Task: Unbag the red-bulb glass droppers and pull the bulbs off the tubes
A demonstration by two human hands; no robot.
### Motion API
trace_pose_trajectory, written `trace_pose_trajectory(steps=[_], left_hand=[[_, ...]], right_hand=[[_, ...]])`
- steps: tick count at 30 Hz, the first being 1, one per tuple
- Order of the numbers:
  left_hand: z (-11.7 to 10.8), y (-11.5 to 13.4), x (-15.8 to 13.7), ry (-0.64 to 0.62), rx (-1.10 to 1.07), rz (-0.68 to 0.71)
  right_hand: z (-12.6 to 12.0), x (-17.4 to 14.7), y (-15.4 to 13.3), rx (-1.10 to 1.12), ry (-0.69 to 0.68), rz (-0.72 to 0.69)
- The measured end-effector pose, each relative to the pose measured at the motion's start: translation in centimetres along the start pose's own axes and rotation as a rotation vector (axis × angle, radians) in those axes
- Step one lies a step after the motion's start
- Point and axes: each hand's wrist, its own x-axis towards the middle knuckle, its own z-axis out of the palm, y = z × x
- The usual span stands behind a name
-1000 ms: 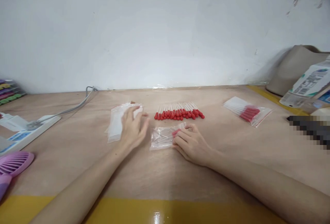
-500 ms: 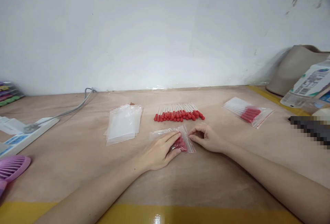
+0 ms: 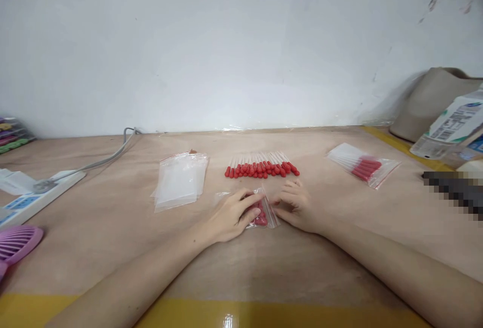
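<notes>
A clear zip bag (image 3: 270,220) with red-tipped white sticks inside lies flat in the middle of the table. My left hand (image 3: 234,215) rests on it, fingers stretched and thumb apart, over the red tips (image 3: 260,219). Beside the bag's zip end is my right hand (image 3: 296,206); its fingers are bent, with a gap from the thumb, and the tips are at the bag's edge. Whether they touch the plastic is hard to see. Just behind, a row of loose red-tipped sticks (image 3: 260,168) lies with red ends toward me.
A stack of flat zip bags (image 3: 179,182) lies to the left. On the right is a filled zip bag (image 3: 364,166) of red-tipped sticks. A power strip (image 3: 45,199) and pink slatted object (image 3: 20,245) are at far left; a labelled plastic container (image 3: 451,127) stands far right.
My right hand has loosened from a pinch at the bag's zip edge, its fingers now apart from the thumb. The bag and left hand have shifted slightly left.
</notes>
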Motion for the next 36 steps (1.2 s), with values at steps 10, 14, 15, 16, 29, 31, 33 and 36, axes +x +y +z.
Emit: trace_pose_trajectory(steps=[10, 14, 15, 16, 29, 31, 33, 36], left_hand=[[0.3, 0.1, 0.0, 0.015, 0.111, 0.081], [0.1, 0.3, 0.1, 0.015, 0.128, 0.084], [0.1, 0.3, 0.1, 0.012, 0.136, 0.089], [0.0, 0.3, 0.2, 0.012, 0.148, 0.099], [0.3, -1.0, 0.8, 0.026, 0.447, 0.450], [0.4, -1.2, 0.8, -0.014, 0.450, 0.480], [0.4, -1.3, 0.8, -0.027, 0.448, 0.477], [0.0, -1.4, 0.6, -0.021, 0.443, 0.454]], right_hand=[[0.2, 0.2, -0.1, -0.072, 0.033, -0.151], [0.1, 0.3, -0.2, -0.103, -0.013, -0.185], [0.0, 0.3, -0.3, -0.111, -0.027, -0.203], [0.0, 0.3, -0.3, -0.121, -0.038, -0.223], [0.2, 1.2, -1.8, -0.267, -0.060, -0.375], [0.2, 1.3, -1.9, -0.287, -0.074, -0.389], [0.2, 1.3, -1.9, -0.301, -0.100, -0.391], [0.0, 1.4, -1.7, -0.307, -0.146, -0.391]])
